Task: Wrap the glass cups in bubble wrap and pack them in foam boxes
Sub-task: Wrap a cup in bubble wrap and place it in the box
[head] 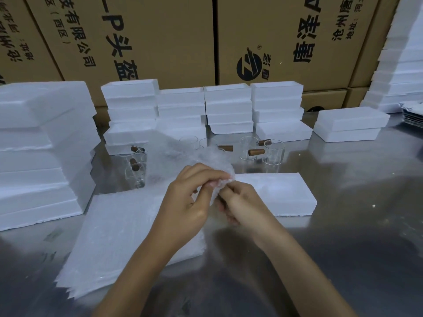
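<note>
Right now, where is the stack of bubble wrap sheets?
In the head view, the bubble wrap stack lies flat on the metal table, lower left, under the left hand.

A bubble-wrapped cup (201, 163) is held above the bubble wrap stack (119, 234), bare glass cups (273, 152) behind.

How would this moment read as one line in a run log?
stage: wrapping | left hand: grips bubble wrap | right hand: pinches bubble wrap | unwrapped glass cups: waiting on table

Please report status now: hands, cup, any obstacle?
Both hands, left and right, pinch the bubble wrap bundle above the table. Cup inside: cannot confirm. Bare glass cups wait behind. Nothing blocking.
</note>
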